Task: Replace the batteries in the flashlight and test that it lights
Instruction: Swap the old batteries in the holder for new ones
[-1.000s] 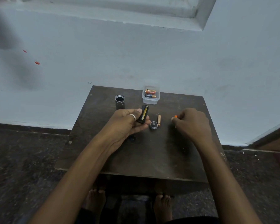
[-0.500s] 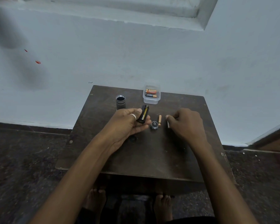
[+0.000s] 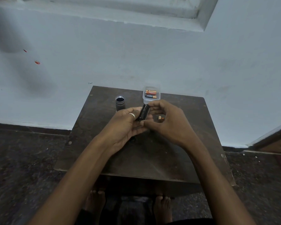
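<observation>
Both: left hand [image 3: 128,123], right hand [image 3: 167,122] | gripping battery holder [image 3: 143,113]

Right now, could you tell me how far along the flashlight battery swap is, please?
Done: the dark metal flashlight body stands open on the brown wooden table. In hand: both hands, left and right, hold the black battery holder. Left: two batteries wait in the clear plastic box; reassembly and testing remain.

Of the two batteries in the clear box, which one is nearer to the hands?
The black-and-copper battery; it lies on the near side of the clear box, while the orange battery lies behind it, towards the wall.
</observation>
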